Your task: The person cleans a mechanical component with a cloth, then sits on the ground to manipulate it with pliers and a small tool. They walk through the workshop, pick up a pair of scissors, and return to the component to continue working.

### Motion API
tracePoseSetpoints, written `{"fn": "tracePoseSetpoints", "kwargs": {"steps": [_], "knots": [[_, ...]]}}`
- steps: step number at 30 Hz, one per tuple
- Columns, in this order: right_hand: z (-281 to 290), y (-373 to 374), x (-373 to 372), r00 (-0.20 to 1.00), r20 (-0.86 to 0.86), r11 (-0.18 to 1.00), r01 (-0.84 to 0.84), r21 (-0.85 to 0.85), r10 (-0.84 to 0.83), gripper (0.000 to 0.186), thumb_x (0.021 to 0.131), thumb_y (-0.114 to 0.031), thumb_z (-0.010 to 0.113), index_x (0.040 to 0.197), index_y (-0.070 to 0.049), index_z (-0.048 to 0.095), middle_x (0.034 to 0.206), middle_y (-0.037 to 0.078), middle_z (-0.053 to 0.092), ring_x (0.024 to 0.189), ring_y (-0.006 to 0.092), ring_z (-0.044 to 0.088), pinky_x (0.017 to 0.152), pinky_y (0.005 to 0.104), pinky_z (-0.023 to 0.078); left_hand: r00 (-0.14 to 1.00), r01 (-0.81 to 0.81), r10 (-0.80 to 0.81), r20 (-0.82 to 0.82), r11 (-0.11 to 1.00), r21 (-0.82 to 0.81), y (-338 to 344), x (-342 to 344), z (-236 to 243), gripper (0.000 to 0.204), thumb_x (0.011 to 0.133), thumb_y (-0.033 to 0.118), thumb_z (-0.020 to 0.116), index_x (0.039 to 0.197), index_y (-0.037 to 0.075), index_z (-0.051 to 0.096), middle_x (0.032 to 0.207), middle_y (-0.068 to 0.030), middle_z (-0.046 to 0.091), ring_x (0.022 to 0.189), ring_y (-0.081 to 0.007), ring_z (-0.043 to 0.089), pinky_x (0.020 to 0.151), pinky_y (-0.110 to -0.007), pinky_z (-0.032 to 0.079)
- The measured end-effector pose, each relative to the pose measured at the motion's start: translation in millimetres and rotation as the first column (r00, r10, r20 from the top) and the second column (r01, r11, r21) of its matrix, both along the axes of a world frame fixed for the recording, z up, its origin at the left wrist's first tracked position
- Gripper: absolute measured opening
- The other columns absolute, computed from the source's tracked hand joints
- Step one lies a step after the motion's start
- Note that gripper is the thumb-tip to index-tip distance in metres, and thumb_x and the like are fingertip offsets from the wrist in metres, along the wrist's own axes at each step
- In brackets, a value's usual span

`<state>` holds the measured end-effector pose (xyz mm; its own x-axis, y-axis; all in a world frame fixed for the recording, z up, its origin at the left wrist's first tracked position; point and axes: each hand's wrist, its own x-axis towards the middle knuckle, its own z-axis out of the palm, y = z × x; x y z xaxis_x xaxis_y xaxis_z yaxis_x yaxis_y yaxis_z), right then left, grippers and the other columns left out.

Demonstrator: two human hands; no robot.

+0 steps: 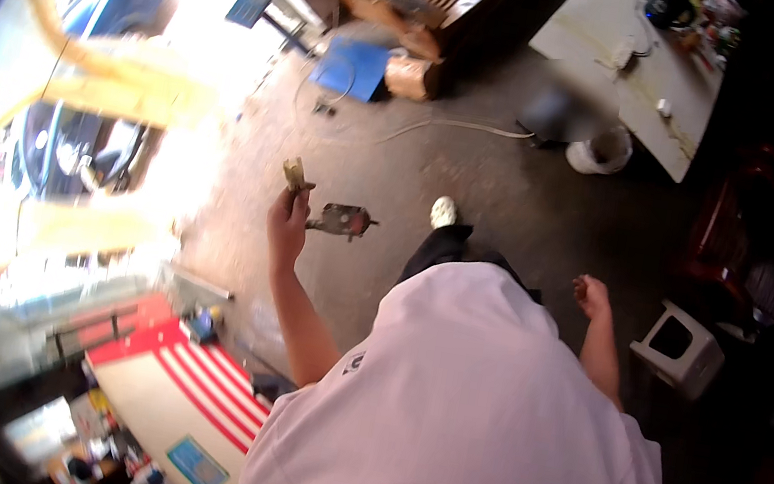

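Observation:
My left hand [288,214] is raised out to the left, fingers closed around metal work. Above the fingers a yellowish, brass-coloured forked piece [293,174] sticks up. Just right of the hand is a dark, boxy metal part [345,221] with a reddish patch and a thin shaft at its right end. Whether the two are joined is hidden by the hand; their exact kind does not show. On the right, my right hand [591,295] hangs away from my body, fingers loosely bent and a little apart, with nothing visible in it. A light plastic stool [703,355] is nearest to it.
Ahead right stands a white table [594,22] with clutter, beside a white bucket [593,158]. A pale hose [456,123] crosses the concrete floor towards a blue sheet [351,69] and a wood block [409,76]. At lower left lies a red-striped board [152,382]. Bright daylight enters left.

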<state>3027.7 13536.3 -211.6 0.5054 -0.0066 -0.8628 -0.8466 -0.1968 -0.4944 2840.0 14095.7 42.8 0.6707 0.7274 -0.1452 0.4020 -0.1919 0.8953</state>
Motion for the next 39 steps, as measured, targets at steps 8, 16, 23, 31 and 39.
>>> {"fn": "tracePoseSetpoints", "kwargs": {"steps": [8,16,23,31,39], "knots": [[9,35,48,0.939,0.091,0.938,0.338,-0.077,-0.331,0.017,0.089,-0.022,0.048,0.089,-0.008,0.058,0.073,0.004,0.062,0.054,0.0091,0.052,0.05,0.0255,0.046,0.952,0.301,-0.302,0.039,0.953,0.039,105,211,14,0.021,0.089,0.013,0.046,0.102,0.0,0.059,0.065,0.0036,0.043,0.059,-0.0046,0.038,0.053,-0.02,0.033],[-26,84,167,0.842,-0.152,0.856,0.507,-0.107,-0.518,0.014,0.086,-0.022,0.051,0.088,-0.01,0.057,0.074,0.002,0.062,0.051,0.0086,0.048,0.051,0.0243,0.045,0.919,0.352,-0.344,0.192,0.936,-0.008,192,385,36,0.019,0.09,0.013,0.046,0.098,-0.001,0.057,0.063,0.0048,0.038,0.054,-0.0028,0.031,0.048,-0.018,0.024],[-16,200,385,0.985,0.085,0.981,0.157,-0.113,-0.148,0.016,0.085,-0.016,0.052,0.098,-0.007,0.056,0.083,0.004,0.062,0.066,0.0113,0.056,0.056,0.0249,0.047,0.915,0.28,-0.291,0.278,0.957,0.078,234,520,69,0.02,0.091,0.013,0.044,0.098,-0.001,0.056,0.061,0.0054,0.038,0.051,-0.0013,0.029,0.045,-0.018,0.019],[-13,292,569,0.964,0.25,0.993,-0.072,-0.098,0.095,0.019,0.085,-0.01,0.053,0.1,0.002,0.052,0.087,0.01,0.061,0.076,0.0157,0.059,0.063,0.0269,0.049,0.932,0.278,-0.254,0.259,0.959,-0.059,275,670,63,0.022,0.091,0.015,0.047,0.102,0.0,0.059,0.065,0.005,0.044,0.052,-0.0005,0.032,0.046,-0.016,0.022],[-69,290,600,0.983,-0.083,0.986,0.166,0.002,-0.165,0.02,0.085,-0.026,0.053,0.084,-0.006,0.058,0.068,0.001,0.054,0.052,0.0111,0.047,0.047,0.0236,0.037,0.898,0.431,-0.41,0.158,0.891,-0.139,291,825,58,0.02,0.092,0.013,0.045,0.1,0.0,0.058,0.057,0.0079,0.034,0.05,-0.0005,0.027,0.045,-0.018,0.019]]}}
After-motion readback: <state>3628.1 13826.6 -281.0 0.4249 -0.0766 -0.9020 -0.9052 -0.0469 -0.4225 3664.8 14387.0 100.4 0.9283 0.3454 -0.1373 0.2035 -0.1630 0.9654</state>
